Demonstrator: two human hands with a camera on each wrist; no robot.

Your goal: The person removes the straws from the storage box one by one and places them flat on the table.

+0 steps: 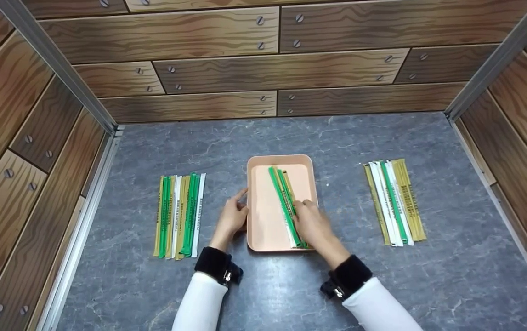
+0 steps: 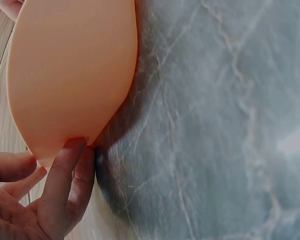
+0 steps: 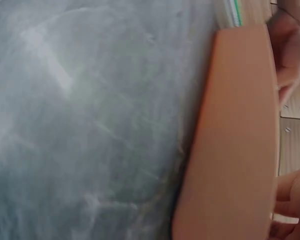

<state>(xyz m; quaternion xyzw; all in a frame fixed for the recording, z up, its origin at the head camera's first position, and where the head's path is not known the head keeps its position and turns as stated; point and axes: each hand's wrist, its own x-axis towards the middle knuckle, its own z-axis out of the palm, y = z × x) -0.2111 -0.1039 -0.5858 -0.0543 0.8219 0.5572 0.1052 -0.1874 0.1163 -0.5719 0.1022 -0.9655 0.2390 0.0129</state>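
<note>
A pale orange tray (image 1: 263,230) lies on the grey marbled surface. In it, several slim printed wrapped sticks (image 1: 282,202), green, gold and white, lie slanted towards its right side. My left hand (image 1: 232,216) holds the tray's left edge. The left wrist view shows its fingers (image 2: 62,175) bent against the wall and underside. My right hand (image 1: 314,225) reaches over the tray's right edge, fingers curled at the sticks; its grip is partly hidden. In the right wrist view, that hand (image 3: 292,205) shows at the lower right, beyond the tray wall (image 3: 235,125).
A row of green, gold and white wrapped sticks (image 1: 178,216) lies left of the tray. Another such group (image 1: 394,202) lies to the right. Wood-patterned panels (image 1: 217,76) enclose the surface at the back and both sides, with metal strips (image 1: 84,193) along the edges.
</note>
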